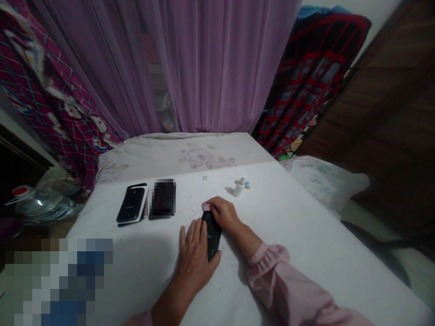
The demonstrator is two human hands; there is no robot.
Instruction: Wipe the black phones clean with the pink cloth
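Observation:
A dark phone (212, 235) lies face down on the white cloth, a small light mark on its back. My left hand (194, 256) holds it against the surface, fingers along its left side and the thumb by its lower right corner. At the phone's top end, my right hand (222, 213) is closed on a small pink cloth (206, 206), pressed to the edge. Part of the phone's top is covered by the right fingers. A small white spray bottle (239, 186) stands just beyond the right hand.
Left of my hands lie several stacked phones (132, 203) and a dark, partly pixelated device (163, 199). A small pale square (205, 178) sits farther back on the white tablecloth (272, 217). A large water bottle (44, 203) is off the left side, a plastic bag (326, 181) off the right.

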